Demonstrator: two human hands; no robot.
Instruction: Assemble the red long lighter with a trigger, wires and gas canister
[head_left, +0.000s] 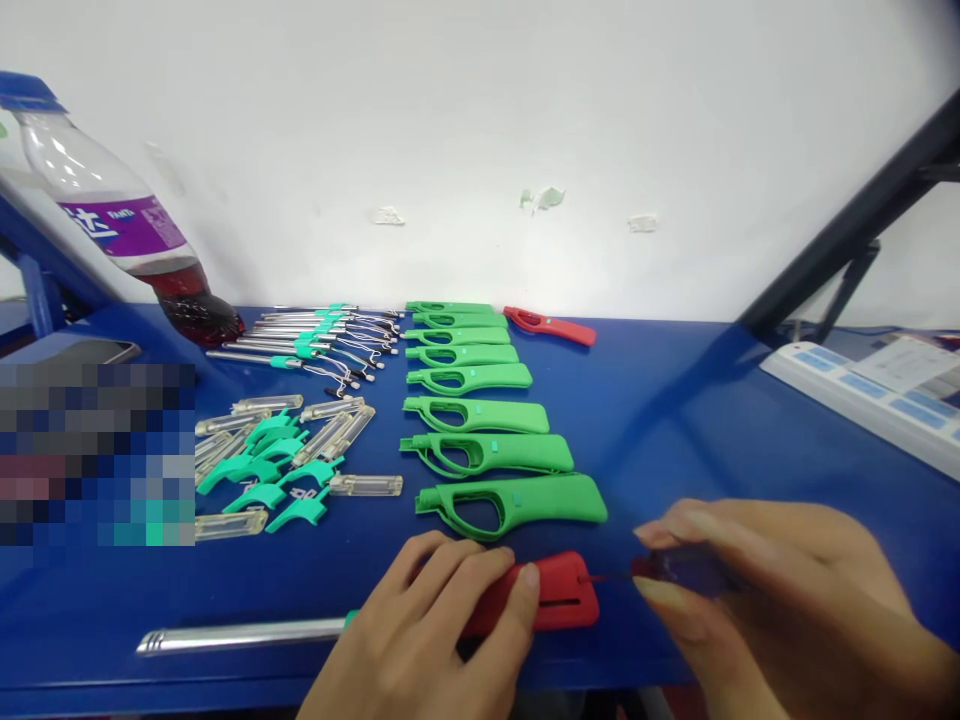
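Observation:
My left hand (442, 630) lies over a red lighter casing (574, 590), its fingers pressed on the casing. A long silver metal tube (247, 636) with a bit of teal at its right end sticks out to the left of that hand. At the right, my right hand (780, 600) pinches a dark, blurred screwdriver-like tool (690, 568) whose thin shaft reaches the right end of the red casing. Just beyond the left hand lies the nearest green casing (555, 498).
Several green casings form a column, with another red casing (562, 328) behind. At left are metal tubes with wires (315, 335), clear lighter tanks (367, 485), teal triggers (255, 497) and a tilted bottle (124, 215). A white power strip (862, 400) sits right.

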